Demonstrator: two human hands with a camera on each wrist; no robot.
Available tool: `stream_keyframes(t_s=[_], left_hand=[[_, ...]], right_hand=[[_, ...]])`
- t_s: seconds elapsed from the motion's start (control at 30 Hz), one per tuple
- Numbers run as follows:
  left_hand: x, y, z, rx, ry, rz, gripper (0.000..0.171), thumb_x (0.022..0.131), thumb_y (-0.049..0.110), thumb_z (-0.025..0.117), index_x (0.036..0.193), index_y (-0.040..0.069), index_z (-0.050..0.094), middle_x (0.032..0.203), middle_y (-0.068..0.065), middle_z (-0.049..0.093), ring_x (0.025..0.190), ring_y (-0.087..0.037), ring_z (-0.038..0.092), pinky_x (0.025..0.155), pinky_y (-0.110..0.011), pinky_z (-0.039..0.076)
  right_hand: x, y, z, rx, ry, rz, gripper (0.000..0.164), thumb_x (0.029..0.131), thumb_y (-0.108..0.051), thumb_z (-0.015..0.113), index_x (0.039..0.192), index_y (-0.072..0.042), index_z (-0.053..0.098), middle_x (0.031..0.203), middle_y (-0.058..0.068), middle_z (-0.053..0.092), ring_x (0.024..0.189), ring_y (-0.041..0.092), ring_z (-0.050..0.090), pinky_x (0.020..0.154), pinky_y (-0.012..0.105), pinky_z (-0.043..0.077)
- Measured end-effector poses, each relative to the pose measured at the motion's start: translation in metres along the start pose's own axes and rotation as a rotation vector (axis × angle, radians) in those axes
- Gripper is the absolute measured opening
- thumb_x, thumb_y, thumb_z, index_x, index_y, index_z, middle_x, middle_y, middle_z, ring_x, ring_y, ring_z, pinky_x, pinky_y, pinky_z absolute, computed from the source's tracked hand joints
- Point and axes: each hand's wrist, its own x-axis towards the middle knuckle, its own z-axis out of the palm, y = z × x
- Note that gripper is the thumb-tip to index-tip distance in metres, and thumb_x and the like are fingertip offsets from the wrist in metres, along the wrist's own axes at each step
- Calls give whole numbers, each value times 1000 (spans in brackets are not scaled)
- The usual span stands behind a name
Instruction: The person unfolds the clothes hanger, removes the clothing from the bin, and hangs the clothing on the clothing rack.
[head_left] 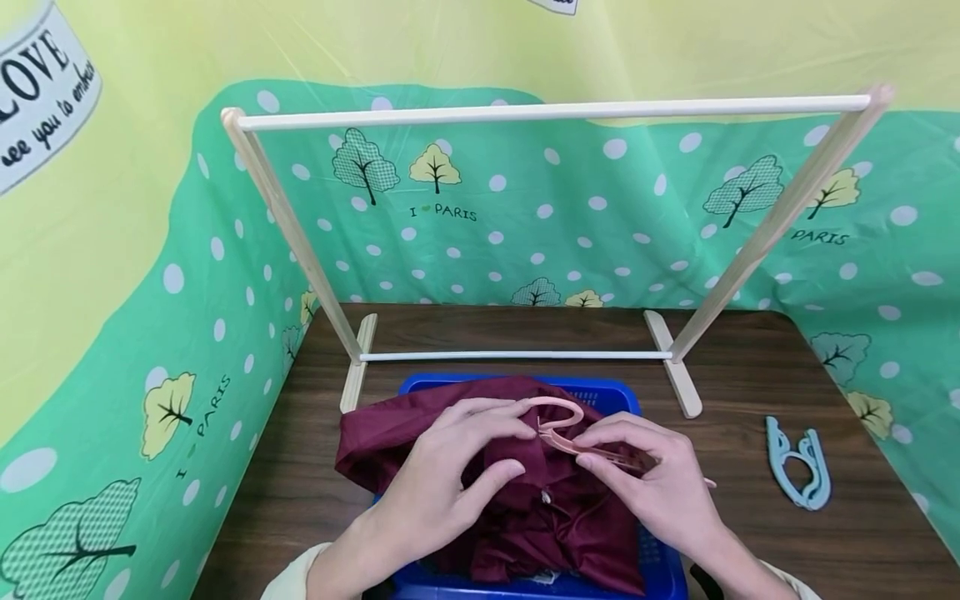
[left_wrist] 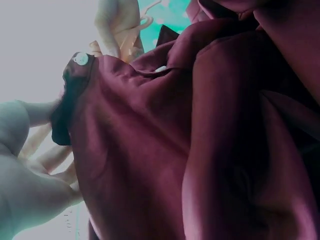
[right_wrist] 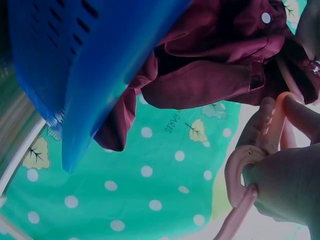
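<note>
A maroon buttoned shirt [head_left: 517,500] lies bunched over a blue basket [head_left: 660,558]. My right hand [head_left: 660,475] pinches a pink plastic clothes hanger [head_left: 558,439] between thumb and fingers, its hook curving up by the collar. Part of the hanger lies hidden in the shirt. At the neck opening, my left hand [head_left: 457,475] holds the collar, its upper fingertips close to the hook. In the left wrist view, the left hand [left_wrist: 35,170] is at the collar edge beside a white button [left_wrist: 81,58]. The right wrist view shows the hanger [right_wrist: 237,175] in the right hand [right_wrist: 290,185].
A wooden rack with a white top rail [head_left: 555,111] stands behind the basket. To the right, a folded light blue hanger [head_left: 798,467] lies on the dark wooden table [head_left: 750,533]. Printed green and yellow cloth [head_left: 480,242] encloses the back and sides.
</note>
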Motion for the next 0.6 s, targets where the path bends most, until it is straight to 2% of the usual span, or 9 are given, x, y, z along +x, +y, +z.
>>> stream_keyframes(t_s=[0.17,0.27,0.37,0.47,0.53,0.6], left_hand=[[3,0,2,-82,78,-176,29,106,16,78,134,16,72,133,5,75,120,-11,71,102,-32,59],[5,0,4,-47,122,-226,29,103,20,82,131,17,76,128,7,77,116,-10,71,96,-32,60],[7,0,4,71,118,-250,40,99,29,87,136,15,77,135,5,76,126,-14,68,102,-39,59],[7,-1,2,158,50,-253,49,100,35,86,144,17,75,145,2,73,136,-18,64,110,-47,56],[7,-3,0,176,1,-226,48,102,36,83,146,19,74,146,3,73,137,-17,65,111,-47,55],[6,-5,0,170,-19,-166,45,103,33,82,145,19,75,142,4,75,133,-15,68,110,-44,55]], right_hand=[[-1,1,3,1,5,-17,45,80,18,90,106,-19,85,104,-2,80,102,12,74,83,20,60],[-2,0,4,1,8,-25,46,80,18,90,106,-19,85,104,-2,80,102,12,74,83,19,60],[-2,-1,4,-3,16,-39,47,79,19,90,106,-19,85,103,-2,80,101,11,74,82,18,59],[-2,-2,4,-9,20,-52,47,78,19,90,106,-19,85,103,-2,80,99,11,74,81,18,59],[-2,-2,3,-13,20,-55,47,78,19,90,106,-19,85,103,-2,80,99,11,74,80,18,59],[-2,-2,3,-10,23,-63,47,79,20,89,106,-18,85,103,-1,80,99,11,74,80,18,59]])
